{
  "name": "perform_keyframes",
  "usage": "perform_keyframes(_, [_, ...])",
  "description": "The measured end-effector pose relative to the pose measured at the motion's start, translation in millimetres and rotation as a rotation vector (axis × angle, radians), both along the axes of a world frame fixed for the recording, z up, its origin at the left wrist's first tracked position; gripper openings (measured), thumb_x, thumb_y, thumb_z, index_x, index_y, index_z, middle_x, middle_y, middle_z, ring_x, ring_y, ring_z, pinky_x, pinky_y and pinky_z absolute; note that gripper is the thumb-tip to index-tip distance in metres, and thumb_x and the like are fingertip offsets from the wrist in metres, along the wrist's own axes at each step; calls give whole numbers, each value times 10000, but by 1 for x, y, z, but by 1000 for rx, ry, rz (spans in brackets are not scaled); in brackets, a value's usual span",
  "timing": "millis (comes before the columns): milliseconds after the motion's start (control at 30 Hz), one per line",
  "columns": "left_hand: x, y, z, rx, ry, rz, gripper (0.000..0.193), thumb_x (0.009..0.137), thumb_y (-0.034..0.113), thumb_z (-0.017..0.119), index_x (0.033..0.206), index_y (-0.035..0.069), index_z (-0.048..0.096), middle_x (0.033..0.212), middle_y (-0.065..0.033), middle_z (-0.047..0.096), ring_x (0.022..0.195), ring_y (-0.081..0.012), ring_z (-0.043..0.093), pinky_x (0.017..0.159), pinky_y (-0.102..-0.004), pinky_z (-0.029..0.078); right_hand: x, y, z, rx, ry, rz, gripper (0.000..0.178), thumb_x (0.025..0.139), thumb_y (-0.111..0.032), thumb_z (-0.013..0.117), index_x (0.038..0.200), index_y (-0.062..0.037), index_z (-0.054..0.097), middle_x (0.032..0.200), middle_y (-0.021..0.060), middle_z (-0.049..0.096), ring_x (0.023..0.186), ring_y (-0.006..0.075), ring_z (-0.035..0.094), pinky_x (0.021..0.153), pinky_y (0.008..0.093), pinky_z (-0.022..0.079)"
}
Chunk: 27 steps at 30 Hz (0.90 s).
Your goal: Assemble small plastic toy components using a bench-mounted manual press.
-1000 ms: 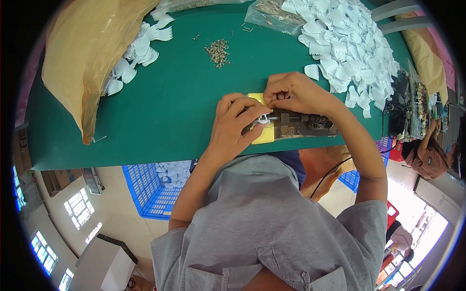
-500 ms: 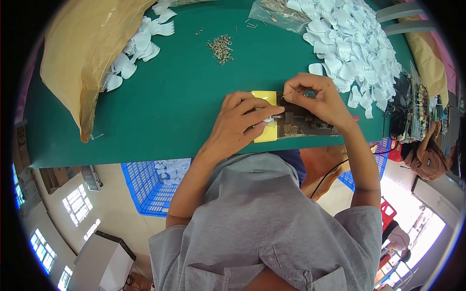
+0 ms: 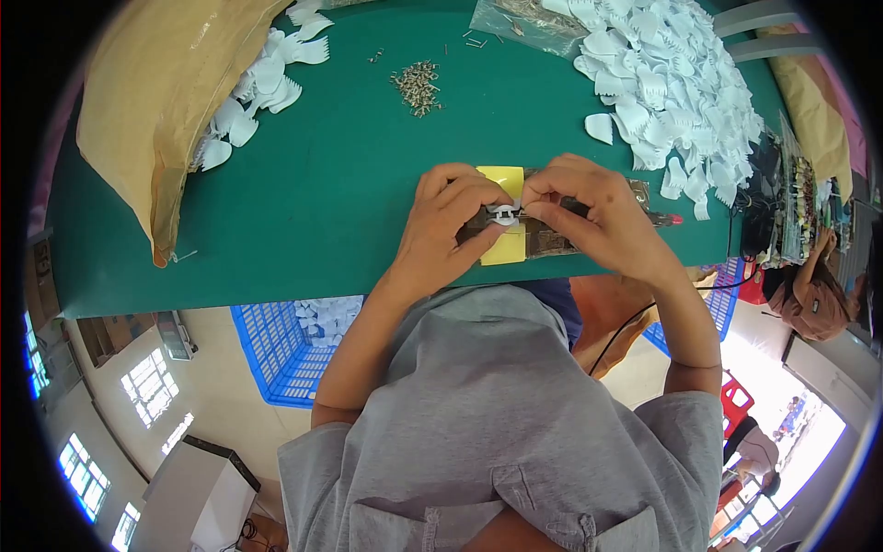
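Two sets of fingers meet at the middle of the view over a small white plastic piece (image 3: 504, 216), pinching it from either side: the left hand (image 3: 451, 230) closes thumb and forefinger on its nine o'clock edge, the right hand (image 3: 598, 216) closes on its three o'clock edge. The piece sits just above a yellow pad (image 3: 503, 179) that lies on the green counter (image 3: 349, 184), with a dark patterned strip (image 3: 552, 241) running under the right hand toward three o'clock. A slim tool with a red tip (image 3: 670, 219) pokes out past the right hand at three o'clock.

Toward twelve o'clock from the hands, well apart, lies a small heap of metal pins (image 3: 418, 85). At one to two o'clock spreads a large pile of white fan-shaped pieces (image 3: 671, 83), with a clear plastic bag (image 3: 515, 17) at its eleven o'clock edge. At ten o'clock a brown paper sack (image 3: 156, 101) lies on the counter, more white fan pieces (image 3: 258, 87) spilling from its mouth. Below the counter edge, at seven o'clock from the hands, stands a blue plastic crate (image 3: 285, 350) holding white pieces. The person's grey shirt (image 3: 497, 432) fills the lower middle.
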State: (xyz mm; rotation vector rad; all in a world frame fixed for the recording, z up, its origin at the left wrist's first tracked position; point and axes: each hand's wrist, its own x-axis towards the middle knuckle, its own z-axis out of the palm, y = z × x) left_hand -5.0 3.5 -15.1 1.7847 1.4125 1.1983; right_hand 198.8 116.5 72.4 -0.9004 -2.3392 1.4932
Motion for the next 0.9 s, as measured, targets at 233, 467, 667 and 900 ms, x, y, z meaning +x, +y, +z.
perform_keyframes(233, [0,2,-3,31,-34,6,344,800,36,810,1121,68,693,1158,-84,698,1161,-318,582,974,-419,489,-10,-8,-4,357,2,68,92,943,-20,671,1024,-32,626,876,100,603,822,289,574,733,399,468])
perform_keyframes(467, [2,2,-2,26,-61,14,350,790,20,811,1105,59,665,1152,-88,687,1152,-323,583,964,-419,494,-17,-35,-24,598,39,-61,114,934,-16,678,1023,-53,617,835,101,591,807,312,559,729,426,456])
perform_keyframes(667, [0,-1,-3,-15,-49,29,360,786,14,818,1103,61,654,1121,-78,678,1136,-317,585,947,-417,496,-10,-26,-20,676,-14,-158,100,933,-25,677,1011,-70,635,849,60,645,795,292,603,816,416,451])
perform_keyframes(900, [0,0,-5,5,-50,32,349,794,23,826,1096,69,657,1109,-75,679,1108,-309,594,930,-413,501,-7,-22,-17,384,44,-104,89,943,-48,674,1028,-67,652,893,67,667,857,291,608,866,415,435])
